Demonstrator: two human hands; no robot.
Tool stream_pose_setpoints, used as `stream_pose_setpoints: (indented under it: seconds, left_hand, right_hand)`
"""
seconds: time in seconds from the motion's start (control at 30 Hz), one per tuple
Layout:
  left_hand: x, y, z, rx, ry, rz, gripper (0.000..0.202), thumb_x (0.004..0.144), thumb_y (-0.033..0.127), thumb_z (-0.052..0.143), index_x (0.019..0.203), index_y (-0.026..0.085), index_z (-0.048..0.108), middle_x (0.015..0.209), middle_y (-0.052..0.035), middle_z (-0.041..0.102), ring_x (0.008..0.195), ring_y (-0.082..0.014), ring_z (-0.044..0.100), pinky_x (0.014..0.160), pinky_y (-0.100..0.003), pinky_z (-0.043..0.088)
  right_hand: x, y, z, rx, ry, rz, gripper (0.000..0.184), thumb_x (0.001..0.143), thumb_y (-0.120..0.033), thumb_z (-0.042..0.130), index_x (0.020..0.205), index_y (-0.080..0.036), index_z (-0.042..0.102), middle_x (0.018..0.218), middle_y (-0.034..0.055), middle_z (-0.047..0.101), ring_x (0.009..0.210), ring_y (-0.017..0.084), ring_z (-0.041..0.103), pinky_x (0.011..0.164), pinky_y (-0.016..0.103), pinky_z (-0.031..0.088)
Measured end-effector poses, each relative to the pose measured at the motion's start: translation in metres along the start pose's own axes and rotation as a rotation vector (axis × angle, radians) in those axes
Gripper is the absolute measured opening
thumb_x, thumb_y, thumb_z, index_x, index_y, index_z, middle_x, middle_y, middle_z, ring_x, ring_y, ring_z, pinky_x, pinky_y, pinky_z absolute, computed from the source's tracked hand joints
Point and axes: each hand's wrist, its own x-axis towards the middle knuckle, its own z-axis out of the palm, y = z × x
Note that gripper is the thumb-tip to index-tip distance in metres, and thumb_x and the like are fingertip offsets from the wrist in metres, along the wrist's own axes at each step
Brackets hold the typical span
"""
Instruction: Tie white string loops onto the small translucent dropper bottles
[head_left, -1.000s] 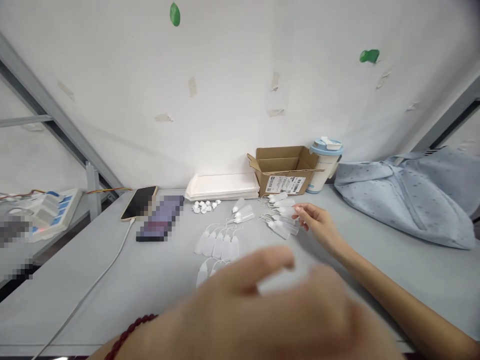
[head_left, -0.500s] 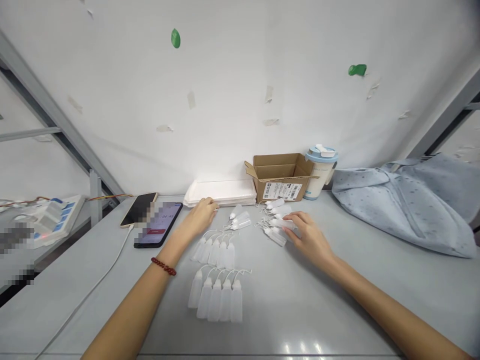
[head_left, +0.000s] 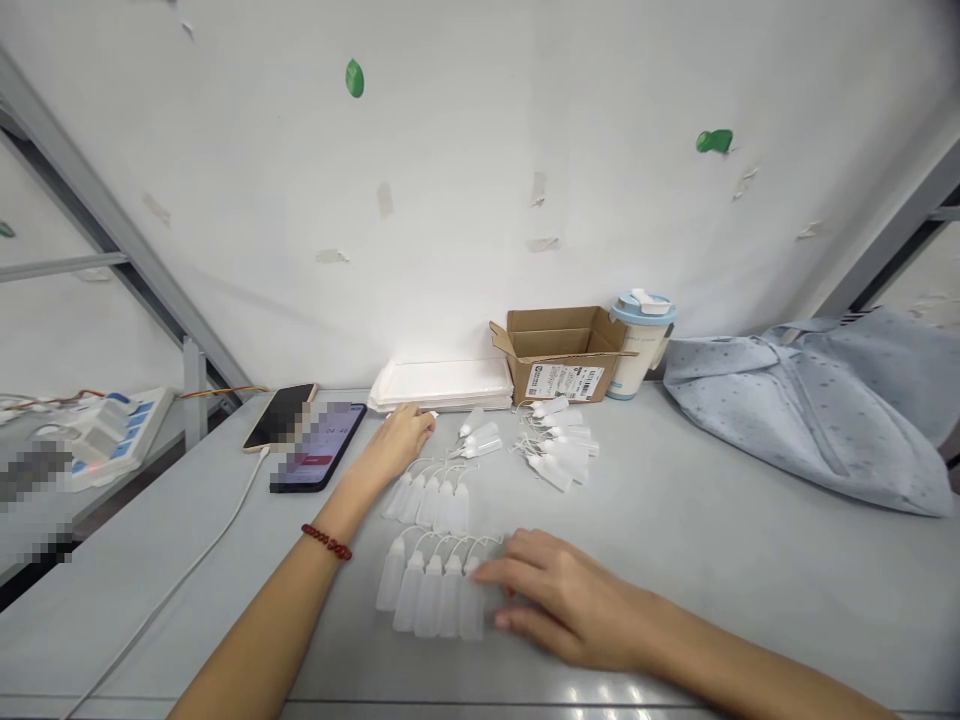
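Small translucent squeeze bottles with white tops and thin white strands lie in a front row [head_left: 429, 600] and a second row [head_left: 442, 505] behind it. My right hand [head_left: 570, 600] is at the right end of the front row, fingers apart. Its index fingertip overlaps the rightmost bottle [head_left: 471, 605]; whether it touches is unclear. My left hand [head_left: 397, 440] rests with curled fingers before a flat white stack [head_left: 450, 382], a small white bit showing at its fingertips. A few bottles [head_left: 480, 437] lie right of it, and a loose pile of bottles [head_left: 562, 455] lies farther right.
An open cardboard box [head_left: 562, 375] and a lidded cup [head_left: 637, 350] stand by the wall. Blue patterned cloth [head_left: 795, 410] covers the right rear of the table [head_left: 712, 580]. Two phones, one dark [head_left: 281, 420] and one lit [head_left: 326, 445], and a white cable [head_left: 217, 540] are at left.
My right hand has left the bottle pile and moved toward me and left, to the end of the front row. My left hand has stayed nearly in place.
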Motion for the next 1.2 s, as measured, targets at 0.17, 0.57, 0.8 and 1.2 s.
stream_pose_setpoints:
  seconds: [0.17, 0.57, 0.8, 1.2]
  left_hand:
    - [0.000, 0.004, -0.002, -0.047, 0.035, 0.024, 0.017, 0.084, 0.012, 0.043, 0.081, 0.017, 0.059, 0.084, -0.0074, 0.060, 0.089, -0.0230, 0.053, 0.079, -0.034, 0.043]
    - [-0.009, 0.059, -0.030, -0.245, 0.331, 0.244, 0.017, 0.086, 0.012, 0.044, 0.097, 0.016, 0.056, 0.095, -0.0081, 0.060, 0.094, -0.0211, 0.052, 0.083, -0.035, 0.044]
    - [-0.021, 0.088, -0.046, -0.602, 0.238, 0.131, 0.017, 0.085, 0.021, 0.051, 0.100, 0.021, 0.060, 0.101, -0.0047, 0.064, 0.088, -0.0182, 0.058, 0.078, -0.031, 0.048]
    - [-0.024, 0.093, -0.051, -0.905, -0.041, -0.060, 0.022, 0.083, 0.034, 0.052, 0.093, 0.018, 0.064, 0.090, -0.0041, 0.066, 0.080, -0.0174, 0.060, 0.071, -0.028, 0.047]
  right_hand:
    - [0.000, 0.001, 0.005, -0.061, -0.096, -0.039, 0.034, 0.091, -0.039, 0.043, 0.119, -0.022, 0.052, 0.086, 0.0062, 0.054, 0.079, 0.018, 0.050, 0.076, 0.030, 0.042]
    - [0.002, 0.003, 0.014, -0.157, -0.084, -0.077, 0.034, 0.090, -0.046, 0.042, 0.109, -0.022, 0.056, 0.083, 0.0044, 0.057, 0.076, 0.016, 0.051, 0.072, 0.027, 0.039]
    - [0.002, 0.008, 0.016, -0.263, -0.049, -0.085, 0.029, 0.092, -0.041, 0.039, 0.099, -0.021, 0.059, 0.076, 0.0033, 0.055, 0.070, 0.015, 0.049, 0.067, 0.026, 0.038]
    - [-0.002, 0.037, -0.002, -0.239, 0.335, 0.082, 0.020, 0.091, -0.023, 0.039, 0.100, -0.017, 0.055, 0.081, 0.0069, 0.052, 0.074, 0.017, 0.047, 0.064, 0.027, 0.041]
